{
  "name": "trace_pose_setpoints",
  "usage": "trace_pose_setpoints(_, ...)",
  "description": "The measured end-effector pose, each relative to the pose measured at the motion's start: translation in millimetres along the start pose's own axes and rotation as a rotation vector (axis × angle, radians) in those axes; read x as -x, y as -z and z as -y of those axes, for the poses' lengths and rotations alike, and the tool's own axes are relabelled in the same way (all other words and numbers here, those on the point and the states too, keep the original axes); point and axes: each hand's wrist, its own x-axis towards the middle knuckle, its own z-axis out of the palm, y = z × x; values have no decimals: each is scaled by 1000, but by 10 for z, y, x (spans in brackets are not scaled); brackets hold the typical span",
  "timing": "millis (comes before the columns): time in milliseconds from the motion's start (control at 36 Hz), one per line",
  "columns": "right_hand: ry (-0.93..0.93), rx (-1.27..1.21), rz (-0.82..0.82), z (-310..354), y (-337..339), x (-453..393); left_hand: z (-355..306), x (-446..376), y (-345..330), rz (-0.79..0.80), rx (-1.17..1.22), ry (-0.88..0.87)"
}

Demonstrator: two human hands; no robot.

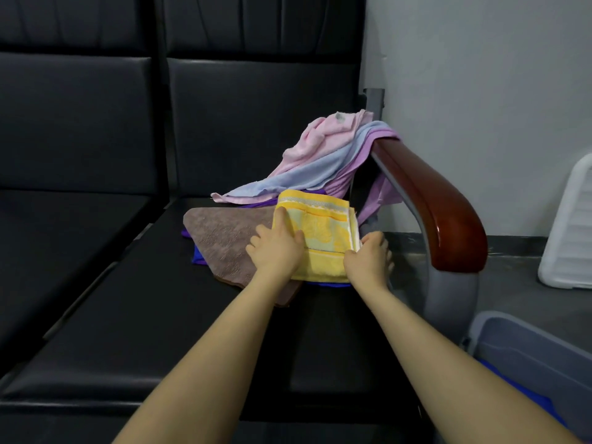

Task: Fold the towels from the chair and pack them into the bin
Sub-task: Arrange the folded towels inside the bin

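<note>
Two bare hands work a folded yellow towel lying on the black padded chair seat. Left hand: fingers straight and spread, pressing flat on the towel's left half. Right hand: its grip is curled closed at the towel's right edge, pinching the stacked layers there. Beneath the yellow towel lie a brown towel, flat, and a blue cloth, only its edges visible. Behind, a pink towel, a light blue towel and a lilac towel hang in a heap over the wooden armrest. Lower right, beside the chair, a grey plastic bin stands on the floor with blue fabric showing inside; a white plastic lid leans against the wall.
</note>
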Motion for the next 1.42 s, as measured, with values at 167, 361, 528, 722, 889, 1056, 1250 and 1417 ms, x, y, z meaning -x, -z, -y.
trace_pose_setpoints(167, -44, 295, 77, -24, -66, 10, 35, -22, -21, 37, 49, 29)
trace_pose_setpoints(361, -53, 280, 154, -20, -64, -41, -25, 57, 14, -4, 122, 51)
trace_pose_setpoints(528, 1, 293, 159, 51, -57, 8, -2, 82, 32, -24, 26, -17)
trace_pose_setpoints(722, 187, 318, -40, 214, 16, 206, 62, 128, 148, -111, 23, -76)
trace_pose_setpoints(889, 331, 200, -90, 410, 185, 344, 94, 214, 387, -183, 59, -97)
trace_pose_setpoints(1056, 416, 100, -188, 607, 466, 489, 24, 330, 664, -254, 58, -186)
trace_pose_setpoints(1250, 487, 64, -285, 725, 984, 658, -245, 529, 940, -356, 69, -328)
trace_pose_setpoints(1417, 470, 14, -397, 549, 1485, 678, -694, 781, 971, -378, 50, -465)
